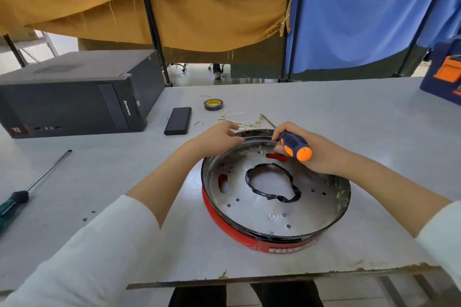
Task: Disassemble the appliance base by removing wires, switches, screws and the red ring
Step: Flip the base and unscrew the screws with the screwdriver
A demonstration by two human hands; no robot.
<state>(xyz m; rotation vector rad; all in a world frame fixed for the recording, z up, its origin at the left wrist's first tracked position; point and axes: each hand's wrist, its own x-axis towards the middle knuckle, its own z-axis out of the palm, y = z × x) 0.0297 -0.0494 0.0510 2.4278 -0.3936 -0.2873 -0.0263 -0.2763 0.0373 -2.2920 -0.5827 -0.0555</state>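
Head view of a pale grey worktable [324, 112] on which a round, shallow metal appliance base [274, 197] lies open side up near the front edge, its silver floor pierced by small holes and a large central opening edged with a black gasket [270, 183]. A red ring [232, 229] wraps the base's outer wall along the near and left sides, touching the table. The right hand [306, 149] is curled around the blue-and-orange handle of a short screwdriver [295, 146], whose orange butt points toward the viewer; its tip is hidden behind the fingers at the far rim of the base. The left hand [219, 137] rests at the far-left rim with fingers bent over the edge; whether it pinches anything there cannot be told. Just beyond the base lies a loose tangle of white wires with brass terminals [242, 121], and beyond these a roll of black tape with a yellow core [213, 104]. A flat black rectangular block [178, 121] lies beside a dark grey desktop computer case [74, 97] at far left. A long screwdriver with a green-and-black handle [30, 189] lies apart at the left edge. Ochre [149, 2] and blue [374, 12] cloths hang behind the table.
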